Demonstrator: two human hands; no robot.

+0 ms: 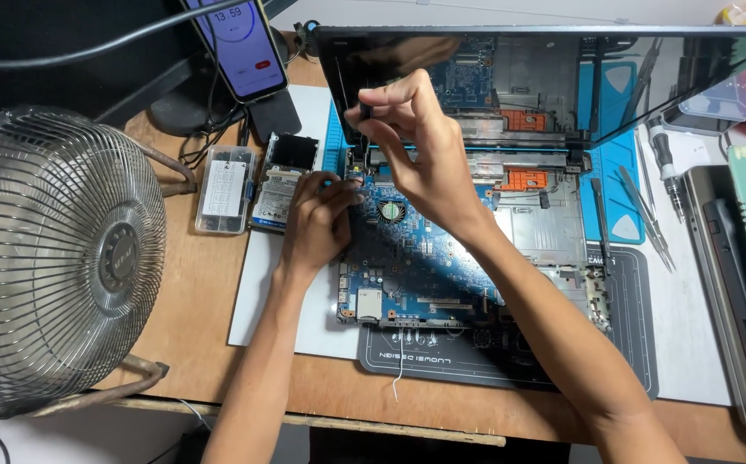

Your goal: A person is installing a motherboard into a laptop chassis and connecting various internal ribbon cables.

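Observation:
An opened laptop (545,232) lies on a dark work mat (631,344), its blue circuit board (416,275) bare and its screen (519,77) tilted up at the back. My right hand (420,146) holds a thin dark screwdriver (363,137) upright, tip down on the board's far left corner by the hinge. My left hand (317,223) rests on the board's left edge, fingertips right next to the screwdriver tip. A small round fan (390,210) on the board shows just beside my right hand.
A metal-caged desk fan (55,258) fills the left. A phone (240,43) leans at the back, with a clear screw box (224,189) and a hard drive (280,185) below it. Tweezers (648,215) and another screwdriver (667,172) lie right; laptop panels (742,283) stack at far right.

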